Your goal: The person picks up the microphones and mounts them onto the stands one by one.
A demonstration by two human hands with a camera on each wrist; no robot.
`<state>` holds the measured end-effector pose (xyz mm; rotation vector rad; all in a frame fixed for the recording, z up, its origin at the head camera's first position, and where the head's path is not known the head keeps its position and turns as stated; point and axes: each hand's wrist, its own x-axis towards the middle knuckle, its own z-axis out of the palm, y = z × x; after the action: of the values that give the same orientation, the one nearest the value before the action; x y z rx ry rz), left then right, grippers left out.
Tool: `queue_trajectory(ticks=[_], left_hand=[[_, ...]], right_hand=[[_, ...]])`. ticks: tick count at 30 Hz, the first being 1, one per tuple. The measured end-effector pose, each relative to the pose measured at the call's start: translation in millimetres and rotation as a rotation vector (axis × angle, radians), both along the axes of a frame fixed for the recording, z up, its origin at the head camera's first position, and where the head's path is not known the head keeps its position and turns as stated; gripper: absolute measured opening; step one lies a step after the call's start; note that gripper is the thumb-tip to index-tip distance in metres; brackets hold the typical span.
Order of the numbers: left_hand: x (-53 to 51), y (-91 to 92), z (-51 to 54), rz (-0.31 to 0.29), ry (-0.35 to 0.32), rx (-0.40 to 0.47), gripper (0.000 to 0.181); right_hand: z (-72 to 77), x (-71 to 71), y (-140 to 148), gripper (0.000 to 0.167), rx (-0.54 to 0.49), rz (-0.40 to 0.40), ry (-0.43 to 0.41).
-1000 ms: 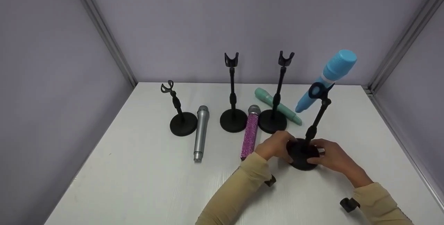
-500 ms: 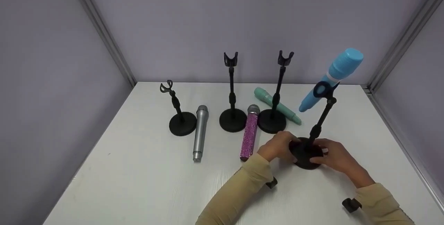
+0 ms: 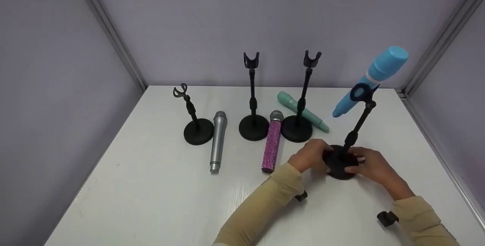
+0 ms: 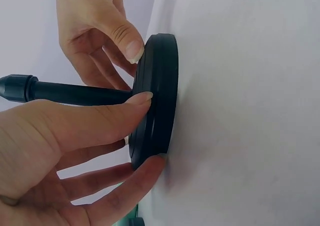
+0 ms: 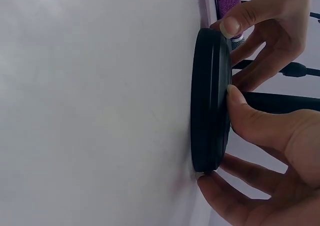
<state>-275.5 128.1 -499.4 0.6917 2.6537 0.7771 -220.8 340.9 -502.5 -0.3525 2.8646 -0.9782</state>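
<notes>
My left hand (image 3: 311, 155) and right hand (image 3: 373, 165) grip opposite sides of the round black base of a microphone stand (image 3: 337, 168), at the right of the table. A light blue microphone (image 3: 388, 63) sits slanted in that stand's clip, its thick end up and to the right. Both wrist views show thumbs on top of the base (image 4: 165, 96) and fingers at its rim. Close to the table surface, the base (image 5: 205, 101) may be touching it; I cannot tell. Left of my left hand lies a glittery purple microphone (image 3: 272, 147).
Two tall black stands (image 3: 253, 126) (image 3: 297, 129) and a shorter stand (image 3: 198, 131) have unfilled clips. A silver microphone (image 3: 218, 141) lies beside the short one. Behind the tall right stand lies a green microphone (image 3: 288, 101). Grey walls (image 3: 242, 22) enclose the white table (image 3: 151, 200).
Both hands have shifted the stand with the blue microphone a little to the right, keeping their grip on its base. The other stands and microphones stay in place; the head view tilts slightly.
</notes>
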Motion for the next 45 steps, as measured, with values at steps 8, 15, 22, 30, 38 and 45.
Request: queue_trajectory(ticks=[8,15,22,30,38,45], left_hand=[[-2.3,12.1,1.6,-0.034,0.035,-0.003,0.062],[-6.4,20.5,-4.1,-0.062,0.117,-0.003,0.054],[-9.0,30.8,-4.7,-0.035,0.120,0.004,0.049],[-16.1,42.4,-6.3,-0.018,0.114,0.012,0.046],[-23.7,54.2,-6.7,0.002,0.116,0.048,0.036],[-29.8,63.6,-9.8,0.035,0.135,0.034,0.039]], right_hand=[[1.1,-6.7,9,0.065,0.025,-0.028,-0.047],[-1.4,-10.0,16,0.066,0.031,-0.030,-0.040],[0.7,-15.9,23,0.066,0.051,-0.046,-0.060],[4.0,-24.0,33,0.065,0.069,-0.050,-0.053],[4.0,-36.9,43,0.062,0.054,-0.030,-0.031],[3.9,-48.0,50,0.062,0.076,-0.040,-0.034]])
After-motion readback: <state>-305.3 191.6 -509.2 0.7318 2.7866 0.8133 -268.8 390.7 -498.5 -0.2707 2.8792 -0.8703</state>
